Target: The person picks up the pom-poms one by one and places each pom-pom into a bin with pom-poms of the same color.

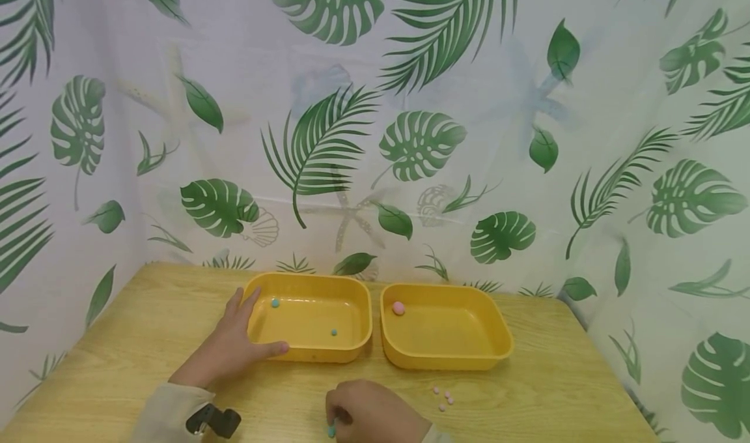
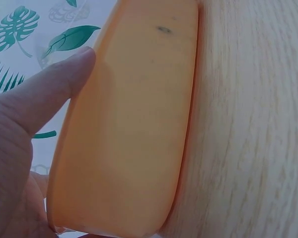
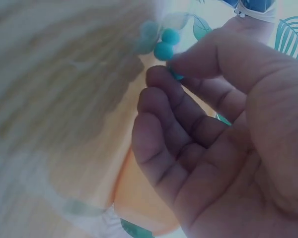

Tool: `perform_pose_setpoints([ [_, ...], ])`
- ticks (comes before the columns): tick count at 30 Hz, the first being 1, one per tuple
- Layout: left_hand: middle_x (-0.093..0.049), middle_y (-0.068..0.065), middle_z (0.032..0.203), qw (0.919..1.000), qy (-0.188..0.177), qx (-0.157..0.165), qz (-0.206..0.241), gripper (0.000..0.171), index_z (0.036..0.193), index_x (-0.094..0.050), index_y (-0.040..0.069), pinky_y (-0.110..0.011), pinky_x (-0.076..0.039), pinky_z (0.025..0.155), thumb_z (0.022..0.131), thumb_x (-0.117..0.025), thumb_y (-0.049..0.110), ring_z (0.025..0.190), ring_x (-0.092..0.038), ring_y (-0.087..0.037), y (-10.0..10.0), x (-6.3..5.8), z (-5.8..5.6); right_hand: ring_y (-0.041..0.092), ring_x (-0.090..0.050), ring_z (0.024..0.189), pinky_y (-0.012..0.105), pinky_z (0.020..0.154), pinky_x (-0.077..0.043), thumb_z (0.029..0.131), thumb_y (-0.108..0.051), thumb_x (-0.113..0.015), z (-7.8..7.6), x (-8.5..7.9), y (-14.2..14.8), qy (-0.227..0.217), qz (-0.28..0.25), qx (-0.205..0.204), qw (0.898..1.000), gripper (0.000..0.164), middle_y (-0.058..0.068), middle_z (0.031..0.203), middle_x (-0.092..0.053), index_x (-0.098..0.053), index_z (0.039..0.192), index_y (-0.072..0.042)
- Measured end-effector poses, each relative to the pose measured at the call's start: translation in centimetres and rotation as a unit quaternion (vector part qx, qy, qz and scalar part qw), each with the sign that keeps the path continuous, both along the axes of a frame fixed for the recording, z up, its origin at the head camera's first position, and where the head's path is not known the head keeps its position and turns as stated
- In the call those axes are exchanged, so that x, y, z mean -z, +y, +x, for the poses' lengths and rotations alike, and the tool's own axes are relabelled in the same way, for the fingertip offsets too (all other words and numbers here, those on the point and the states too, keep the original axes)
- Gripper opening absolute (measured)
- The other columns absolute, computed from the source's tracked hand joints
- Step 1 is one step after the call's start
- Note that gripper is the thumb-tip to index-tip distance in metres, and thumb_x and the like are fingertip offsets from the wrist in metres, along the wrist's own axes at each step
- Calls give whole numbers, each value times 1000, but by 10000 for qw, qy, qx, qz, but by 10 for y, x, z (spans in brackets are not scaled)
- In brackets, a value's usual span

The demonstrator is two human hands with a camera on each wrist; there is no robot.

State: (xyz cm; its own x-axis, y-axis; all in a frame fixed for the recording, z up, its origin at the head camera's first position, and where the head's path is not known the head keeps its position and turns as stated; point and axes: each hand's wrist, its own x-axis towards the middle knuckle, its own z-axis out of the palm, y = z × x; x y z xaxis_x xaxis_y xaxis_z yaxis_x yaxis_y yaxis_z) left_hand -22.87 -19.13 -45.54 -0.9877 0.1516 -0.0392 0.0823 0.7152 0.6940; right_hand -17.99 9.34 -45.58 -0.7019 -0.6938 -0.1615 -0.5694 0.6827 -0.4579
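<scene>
My left hand [image 1: 234, 335] rests on the left end of the left yellow tray [image 1: 310, 354], fingers spread at the rim. In the left wrist view the straight thumb [image 2: 69, 74] touches the tray's long side at its edge. My right hand [image 1: 375, 414] is low over the table, in front of the trays. Its thumb and index finger pinch a teal bead [image 3: 177, 76], mostly hidden by the fingertips. Two more teal beads [image 3: 164, 51] lie right beside those fingertips. Inside the left tray are two teal beads [image 1: 275, 303], well apart.
A second yellow tray [image 1: 445, 363] stands just right of the first, with a pink ball [image 1: 398, 308] in its far left corner. Several small pink beads [image 1: 442, 407] lie on the wooden table [image 1: 545, 391] before it. A leaf-printed curtain [image 1: 363, 150] borders the table behind and at both sides.
</scene>
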Motion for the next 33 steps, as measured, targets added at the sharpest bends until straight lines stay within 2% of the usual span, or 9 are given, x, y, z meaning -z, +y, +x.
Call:
perform_pose_setpoints([
  [6, 12, -32, 167, 10000, 5, -12, -42, 129, 167, -4, 9, -79, -33, 105, 80, -80, 66, 146, -14, -65, 0, -1, 0, -3, -52, 70, 15, 70, -49, 90, -16, -80, -1, -3, 2, 71, 17, -133, 9999, 9, -21, 81, -59, -75, 86, -23],
  [10, 11, -32, 167, 10000, -4, -15, -44, 129, 167, -4, 9, -78, -34, 104, 80, -80, 66, 146, -16, -65, 0, -1, 0, -3, -53, 70, 17, 70, -49, 93, -13, -75, -2, -3, 3, 19, -60, -46, 10000, 14, -21, 82, -60, -74, 84, -24],
  [16, 12, -31, 168, 10000, -30, -38, -33, 129, 167, -4, 9, -79, -33, 105, 80, -80, 66, 147, -15, -65, 0, -1, 0, -2, -53, 66, 18, 66, -49, 98, -16, -70, -6, -1, 4, -105, -96, 153, 9998, 18, -21, 76, -59, -69, 83, -26],
  [19, 11, -31, 168, 10000, -7, -52, -60, 129, 167, -4, 9, -78, -33, 105, 79, -80, 67, 146, -16, -65, 0, -1, -1, -3, -54, 68, 17, 67, -50, 97, -16, -70, -7, -2, 6, 50, -176, 159, 9997, 17, -22, 78, -59, -70, 85, -27],
  [27, 10, -33, 167, 10000, 34, 17, -44, 130, 167, -4, 9, -79, -33, 105, 79, -81, 65, 146, -16, -65, -1, -2, 0, -1, -57, 80, 23, 76, -54, 95, -12, -67, -10, -6, 14, 396, -908, 695, 9926, 9, -16, 92, -65, -72, 101, -17],
  [33, 10, -34, 167, 9999, 41, -69, 119, 142, 165, 8, 5, -75, -30, 111, 75, -84, 66, 148, -13, -63, -3, 1, -2, 2, -57, 77, 19, 71, -53, 94, -4, -73, -13, -9, 19, 1141, -1744, 769, 9750, 9, -9, 88, -65, -68, 96, -11],
])
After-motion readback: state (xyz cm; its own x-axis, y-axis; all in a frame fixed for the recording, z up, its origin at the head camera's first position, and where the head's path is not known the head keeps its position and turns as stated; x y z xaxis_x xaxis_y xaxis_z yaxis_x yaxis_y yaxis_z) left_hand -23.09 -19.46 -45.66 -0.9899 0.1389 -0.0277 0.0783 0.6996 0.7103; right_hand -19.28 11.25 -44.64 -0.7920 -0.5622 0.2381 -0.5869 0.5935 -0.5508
